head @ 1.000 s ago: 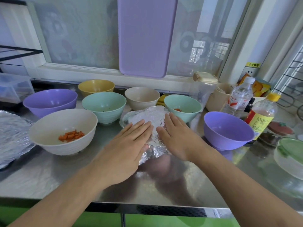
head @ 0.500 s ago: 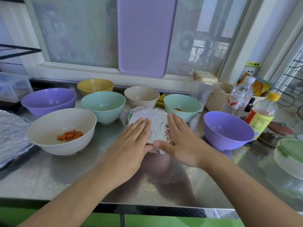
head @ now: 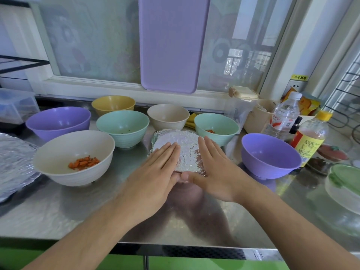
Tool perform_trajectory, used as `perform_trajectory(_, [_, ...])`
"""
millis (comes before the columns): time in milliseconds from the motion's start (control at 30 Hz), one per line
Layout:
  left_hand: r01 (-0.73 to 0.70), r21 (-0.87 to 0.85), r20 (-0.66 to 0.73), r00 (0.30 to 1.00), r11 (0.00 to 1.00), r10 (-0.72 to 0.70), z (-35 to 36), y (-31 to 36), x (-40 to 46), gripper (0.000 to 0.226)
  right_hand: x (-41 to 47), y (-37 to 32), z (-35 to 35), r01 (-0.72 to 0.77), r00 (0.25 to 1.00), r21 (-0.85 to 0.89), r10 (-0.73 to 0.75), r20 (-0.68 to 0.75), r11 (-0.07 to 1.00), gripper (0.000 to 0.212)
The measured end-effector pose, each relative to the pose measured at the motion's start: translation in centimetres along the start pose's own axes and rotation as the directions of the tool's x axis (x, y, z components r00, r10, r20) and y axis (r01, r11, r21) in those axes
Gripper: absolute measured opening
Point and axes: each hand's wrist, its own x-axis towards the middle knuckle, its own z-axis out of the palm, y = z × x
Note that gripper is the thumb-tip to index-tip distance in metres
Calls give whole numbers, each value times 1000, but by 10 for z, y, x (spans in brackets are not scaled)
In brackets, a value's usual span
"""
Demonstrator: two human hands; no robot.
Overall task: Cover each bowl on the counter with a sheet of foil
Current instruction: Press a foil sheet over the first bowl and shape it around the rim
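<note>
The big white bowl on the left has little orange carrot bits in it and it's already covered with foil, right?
Not quite. The white bowl does hold orange carrot bits, but it is open, with no foil on it. The head view shows that the foil-covered bowl is the one in the middle, where the left hand and right hand press flat on the foil.
</note>
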Motion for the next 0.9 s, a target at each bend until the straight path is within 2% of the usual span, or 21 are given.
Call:
perform_trajectory(100, [10,-1,17,1000,1000,-10,-1,-1,-1,70,0,1,4,23,999,-43,-25,-45,999,120])
perform_trajectory(233, [32,-107,39,999,994,-28,-6,1,-1,72,1,4,7,37,997,-72,-41,-61,997,117])
perform_trajectory(400, [2,15,-79,997,1000,-1,2,-4,2,75,-1,4,4,14,1000,19,-14,-19,1000,116])
perform_trajectory(533, [2,54,-78,997,999,2,6,-9,0,73,0,7,5,29,999,-6,-29,-43,1000,109])
perform_trajectory(733, [-6,-40,-59,998,999,4,3,-13,-2,76,-3,6,9,63,993,-107,-73,-93,992,114])
perform_trajectory(833, [72,-174,42,997,982,-66,-9,-5,-4,80,-6,5,4,31,998,-8,-31,-54,999,112])
perform_trajectory(900, [113,-222,50,993,968,-104,-13,0,-2,87,-6,7,3,25,999,49,-22,-46,998,105])
